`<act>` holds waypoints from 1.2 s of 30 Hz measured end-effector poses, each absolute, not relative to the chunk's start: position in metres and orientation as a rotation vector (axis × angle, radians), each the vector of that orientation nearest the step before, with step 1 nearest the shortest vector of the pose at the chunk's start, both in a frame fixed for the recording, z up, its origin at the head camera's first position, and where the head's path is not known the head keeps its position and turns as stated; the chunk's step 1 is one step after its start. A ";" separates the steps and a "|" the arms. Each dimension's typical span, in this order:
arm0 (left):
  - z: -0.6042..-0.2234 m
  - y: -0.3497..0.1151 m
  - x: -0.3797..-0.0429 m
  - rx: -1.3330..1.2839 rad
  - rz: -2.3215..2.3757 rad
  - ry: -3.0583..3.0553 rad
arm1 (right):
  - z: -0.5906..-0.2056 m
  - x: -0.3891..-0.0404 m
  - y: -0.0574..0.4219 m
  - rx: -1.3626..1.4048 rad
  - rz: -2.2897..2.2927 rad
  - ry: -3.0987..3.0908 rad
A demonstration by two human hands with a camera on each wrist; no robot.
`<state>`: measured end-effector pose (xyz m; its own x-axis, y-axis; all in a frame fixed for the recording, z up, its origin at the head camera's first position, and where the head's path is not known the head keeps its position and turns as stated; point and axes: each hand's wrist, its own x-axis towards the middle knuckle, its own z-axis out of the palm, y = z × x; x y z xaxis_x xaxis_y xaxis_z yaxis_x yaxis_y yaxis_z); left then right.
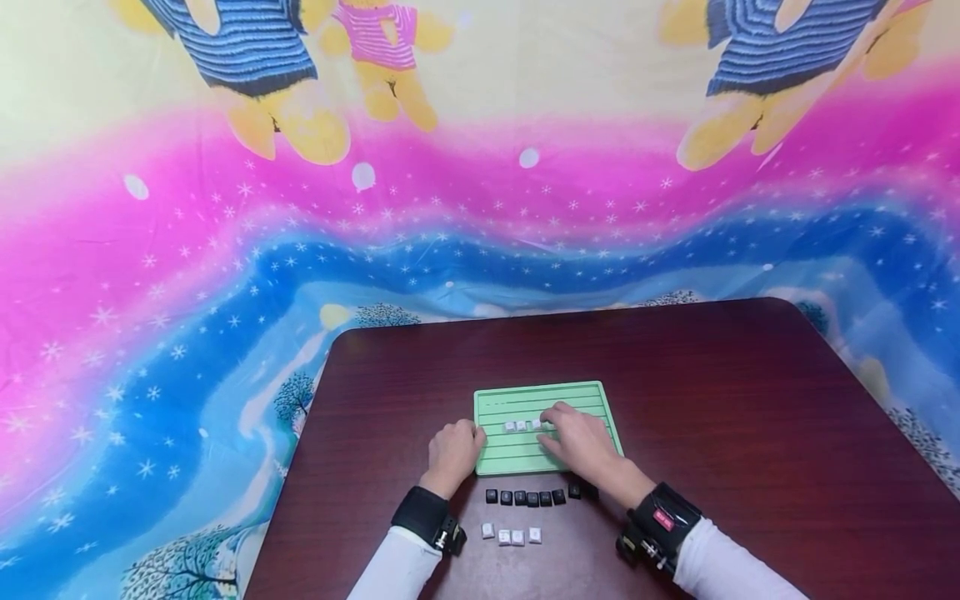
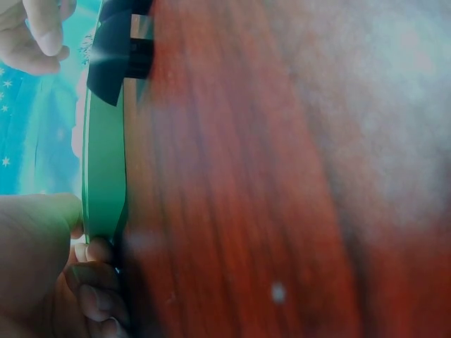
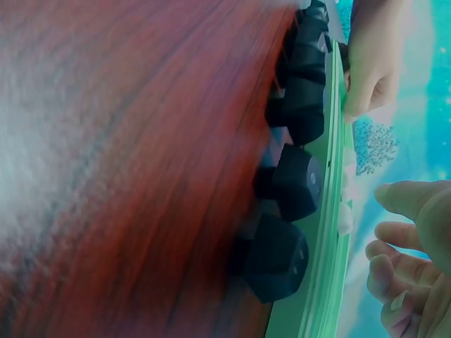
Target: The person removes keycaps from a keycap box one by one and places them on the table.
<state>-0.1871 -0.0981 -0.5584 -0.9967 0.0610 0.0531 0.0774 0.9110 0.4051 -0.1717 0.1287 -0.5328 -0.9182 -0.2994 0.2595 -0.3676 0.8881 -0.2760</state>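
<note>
A light green grooved board [image 1: 517, 461] lies on the table, with a short row of white keycaps [image 1: 521, 426] on its middle. My left hand [image 1: 453, 450] grips the board's left edge; in the left wrist view its thumb and curled fingers close on the green rim [image 2: 106, 169]. Over the board's right half, my right hand [image 1: 581, 437] hovers with its fingertips beside the rightmost white keycap. In the right wrist view, the right hand's thumb and loosely bent fingers [image 3: 398, 264] stand apart, and nothing shows between them.
In front of the board runs a row of black keycaps [image 1: 533, 499], its right end partly behind my right wrist. Several more white keycaps [image 1: 512, 537] lie nearer to me. The dark red table [image 1: 712, 400] backs onto a patterned cloth [image 1: 480, 208].
</note>
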 end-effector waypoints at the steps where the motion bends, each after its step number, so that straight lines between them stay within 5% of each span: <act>1: -0.558 -0.098 -0.187 -0.111 -0.648 -3.031 | -0.534 -0.173 0.129 0.501 0.473 -2.852; 36: -0.560 -0.100 -0.189 -0.132 -0.634 -3.064 | -0.537 -0.190 0.120 0.483 0.498 -2.970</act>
